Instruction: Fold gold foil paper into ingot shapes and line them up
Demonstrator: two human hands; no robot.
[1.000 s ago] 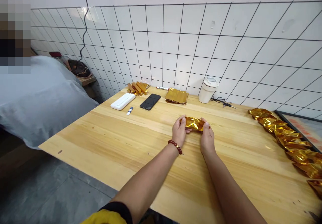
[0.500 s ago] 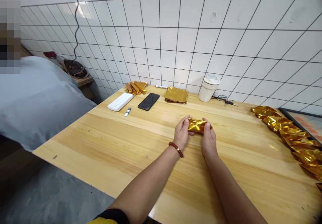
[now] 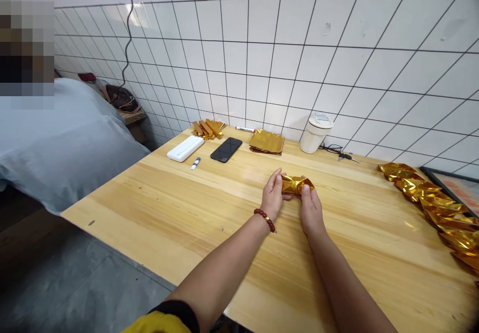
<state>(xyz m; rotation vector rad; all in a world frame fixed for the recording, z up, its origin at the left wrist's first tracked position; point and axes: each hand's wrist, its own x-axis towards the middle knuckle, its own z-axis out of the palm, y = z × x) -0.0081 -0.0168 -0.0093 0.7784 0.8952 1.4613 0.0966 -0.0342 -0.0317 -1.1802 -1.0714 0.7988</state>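
Both of my hands pinch a crumpled piece of gold foil paper (image 3: 295, 184) just above the middle of the wooden table (image 3: 187, 208). My left hand (image 3: 273, 198), with a red bead bracelet on the wrist, grips the foil's left end. My right hand (image 3: 310, 206) closes its fingers on the right end. The foil is folded into a short, narrow shape between them.
A stack of flat gold sheets (image 3: 266, 141), a black phone (image 3: 226, 149), a white power bank (image 3: 185, 148), a small tube (image 3: 195, 163), folded gold strips (image 3: 207, 128) and a white cup (image 3: 315, 133) lie along the tiled wall. A row of folded gold pieces (image 3: 434, 201) runs down the right side. A person in grey (image 3: 56, 138) sits at the left.
The foil has been pressed narrower between my hands, which have drawn closer together. The camera has shifted slightly.
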